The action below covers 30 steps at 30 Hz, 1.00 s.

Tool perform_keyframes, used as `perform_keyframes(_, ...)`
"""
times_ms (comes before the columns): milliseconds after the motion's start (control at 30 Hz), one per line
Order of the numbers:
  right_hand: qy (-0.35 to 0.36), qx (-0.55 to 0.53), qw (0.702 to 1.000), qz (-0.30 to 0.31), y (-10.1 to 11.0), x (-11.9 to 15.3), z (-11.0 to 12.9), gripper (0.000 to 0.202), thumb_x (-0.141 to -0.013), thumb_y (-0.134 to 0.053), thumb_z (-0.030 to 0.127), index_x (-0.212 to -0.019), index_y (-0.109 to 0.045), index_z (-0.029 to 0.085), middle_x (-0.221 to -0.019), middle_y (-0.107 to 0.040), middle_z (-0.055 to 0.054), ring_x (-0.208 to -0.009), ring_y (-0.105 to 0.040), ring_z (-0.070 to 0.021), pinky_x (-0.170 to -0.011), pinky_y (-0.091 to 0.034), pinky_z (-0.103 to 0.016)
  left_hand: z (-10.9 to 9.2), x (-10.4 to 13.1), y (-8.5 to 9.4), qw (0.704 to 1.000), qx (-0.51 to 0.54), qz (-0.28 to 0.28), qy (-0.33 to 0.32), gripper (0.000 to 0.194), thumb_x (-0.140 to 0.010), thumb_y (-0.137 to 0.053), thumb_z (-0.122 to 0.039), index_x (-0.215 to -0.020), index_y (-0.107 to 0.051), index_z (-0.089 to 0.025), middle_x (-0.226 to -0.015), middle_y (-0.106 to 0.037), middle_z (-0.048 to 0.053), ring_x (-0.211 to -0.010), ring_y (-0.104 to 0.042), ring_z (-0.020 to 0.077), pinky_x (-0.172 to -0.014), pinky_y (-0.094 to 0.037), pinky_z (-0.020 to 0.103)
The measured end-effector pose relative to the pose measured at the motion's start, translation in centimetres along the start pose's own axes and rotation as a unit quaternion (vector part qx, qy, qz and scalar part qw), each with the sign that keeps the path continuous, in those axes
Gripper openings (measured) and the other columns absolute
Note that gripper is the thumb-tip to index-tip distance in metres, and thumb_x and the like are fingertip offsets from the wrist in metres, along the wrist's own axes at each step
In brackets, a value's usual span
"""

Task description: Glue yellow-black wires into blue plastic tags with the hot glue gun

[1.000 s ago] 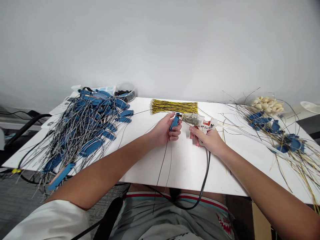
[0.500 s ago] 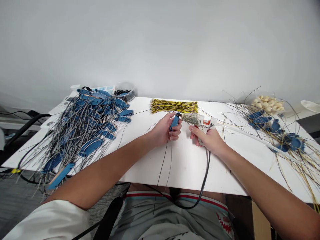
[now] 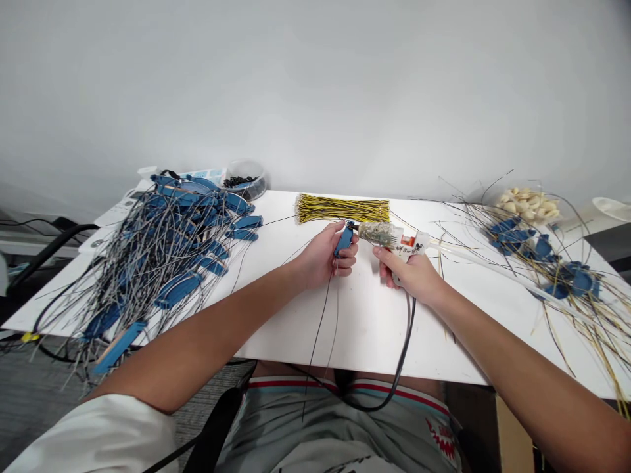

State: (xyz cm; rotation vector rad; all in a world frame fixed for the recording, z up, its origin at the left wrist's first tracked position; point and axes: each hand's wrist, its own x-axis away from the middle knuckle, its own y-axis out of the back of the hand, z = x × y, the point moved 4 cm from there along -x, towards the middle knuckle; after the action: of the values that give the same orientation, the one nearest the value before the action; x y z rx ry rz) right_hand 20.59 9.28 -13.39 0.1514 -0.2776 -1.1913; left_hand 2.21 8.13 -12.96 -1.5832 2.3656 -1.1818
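Near the middle of the table, my left hand (image 3: 331, 257) grips a small blue plastic part (image 3: 344, 242) with thin wires hanging down from it. My right hand (image 3: 411, 272) is closed round the handle of a hot glue gun (image 3: 382, 234), which has a whitish body, an orange piece in its side and a glue stick (image 3: 446, 247) at the back. Its nozzle meets the top of the blue part or lies right beside it; I cannot tell which. A black cord (image 3: 405, 348) runs down from the gun's handle.
Behind my hands lies a bundle of yellow and black wires (image 3: 342, 207). Blue parts with grey wires (image 3: 180, 288) are heaped at left, near a clear tub of small black pieces (image 3: 245, 180). At right are blue pieces with wires (image 3: 582, 279) and a container of cream-coloured pieces (image 3: 527, 205).
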Motion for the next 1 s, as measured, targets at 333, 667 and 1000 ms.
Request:
perform_keyframes(333,-0.018,0.015,1.000,-0.003,0.12,0.17,0.37,0.062,-0.082,-0.071,0.075,-0.064,-0.058,0.017,-0.051,-0.058,-0.005,-0.041,-0.052,-0.0120,-0.041,-0.042,-0.023,0.06,0.06,-0.12,1.000,0.004,0.006,0.002,0.039,-0.105,-0.040,-0.052,-0.086,-0.050,-0.019,-0.068,-0.025,-0.005,-0.046,-0.024,0.0087,-0.041,-0.025,0.021)
perform_keyframes(667,-0.023,0.020,1.000,-0.003,0.29,0.02,-0.08,0.058,-0.083,-0.073,0.069,-0.063,-0.060,0.016,-0.050,-0.059,-0.005,-0.042,-0.053,-0.0125,-0.041,-0.042,-0.023,0.09,0.02,-0.07,1.000,-0.001,0.010,0.001,0.038,-0.104,-0.041,-0.052,-0.088,-0.049,-0.019,-0.069,-0.024,-0.005,-0.047,-0.024,0.0082,-0.042,-0.024,0.021)
perform_keyframes(1000,-0.018,0.016,1.000,-0.001,0.30,-0.01,-0.22,0.058,-0.085,-0.072,0.069,-0.062,-0.060,0.016,-0.049,-0.058,-0.005,-0.041,-0.052,-0.0121,-0.042,-0.042,-0.023,0.09,0.17,-0.21,1.000,-0.008,0.011,-0.002,0.039,-0.105,-0.038,-0.052,-0.088,-0.048,-0.019,-0.070,-0.023,-0.005,-0.047,-0.023,0.0082,-0.043,-0.023,0.021)
